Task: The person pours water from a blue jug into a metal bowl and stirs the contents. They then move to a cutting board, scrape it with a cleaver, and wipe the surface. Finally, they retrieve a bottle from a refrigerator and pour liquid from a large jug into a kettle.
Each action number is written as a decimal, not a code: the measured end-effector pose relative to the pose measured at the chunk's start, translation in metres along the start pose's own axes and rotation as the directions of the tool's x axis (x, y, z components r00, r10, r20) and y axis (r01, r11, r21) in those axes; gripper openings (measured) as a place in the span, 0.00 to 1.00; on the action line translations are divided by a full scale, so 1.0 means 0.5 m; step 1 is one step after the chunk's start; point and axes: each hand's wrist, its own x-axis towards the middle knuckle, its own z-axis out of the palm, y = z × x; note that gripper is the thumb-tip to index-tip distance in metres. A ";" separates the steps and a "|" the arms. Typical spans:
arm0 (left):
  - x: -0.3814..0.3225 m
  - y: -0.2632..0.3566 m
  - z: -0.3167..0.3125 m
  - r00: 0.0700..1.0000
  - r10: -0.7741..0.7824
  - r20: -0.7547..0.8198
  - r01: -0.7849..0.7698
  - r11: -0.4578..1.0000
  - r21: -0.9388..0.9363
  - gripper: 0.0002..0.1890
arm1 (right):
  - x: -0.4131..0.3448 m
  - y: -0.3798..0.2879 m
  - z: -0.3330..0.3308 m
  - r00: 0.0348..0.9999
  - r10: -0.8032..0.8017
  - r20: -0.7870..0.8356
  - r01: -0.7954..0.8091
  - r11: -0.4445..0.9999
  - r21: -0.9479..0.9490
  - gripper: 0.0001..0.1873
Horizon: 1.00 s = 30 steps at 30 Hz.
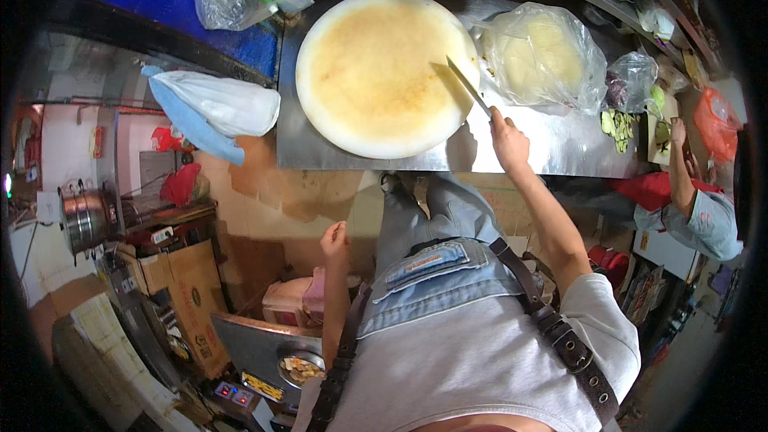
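My right hand [509,141] grips a knife [467,82] by its handle. The blade reaches over the right side of a round white cutting board [384,75], whose middle is stained yellowish. No food lies on the board. My left hand [335,241] hangs low beside my body, away from the steel worktop [384,165], its fingers curled together with nothing visible in them. To the right of the board sits a clear plastic bag [543,57] around a pale yellow, dough-like mass.
Cut green vegetable pieces [618,128] lie farther right, beside a bagged purple vegetable [617,90]. A co-worker's hand [678,131] is near another cutting board [659,139]. An orange plastic bag [717,123] stands beyond. A white bag [219,102] hangs off the worktop's left side.
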 end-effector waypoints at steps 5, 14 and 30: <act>0.078 0.048 -0.003 1.000 -0.024 0.010 0.024 0.999 0.030 0.11 | -0.031 -0.092 0.016 0.991 -0.133 0.027 0.129 0.982 0.136 0.15; 0.113 0.159 0.039 0.996 -0.017 0.091 0.002 0.988 0.157 0.11 | 0.036 0.041 0.025 0.995 0.091 -0.048 -0.065 0.916 0.397 0.13; 0.080 0.273 0.198 0.994 0.004 0.105 -0.024 0.982 0.186 0.12 | 0.117 0.057 -0.050 0.984 0.169 -0.046 -0.138 0.909 0.393 0.15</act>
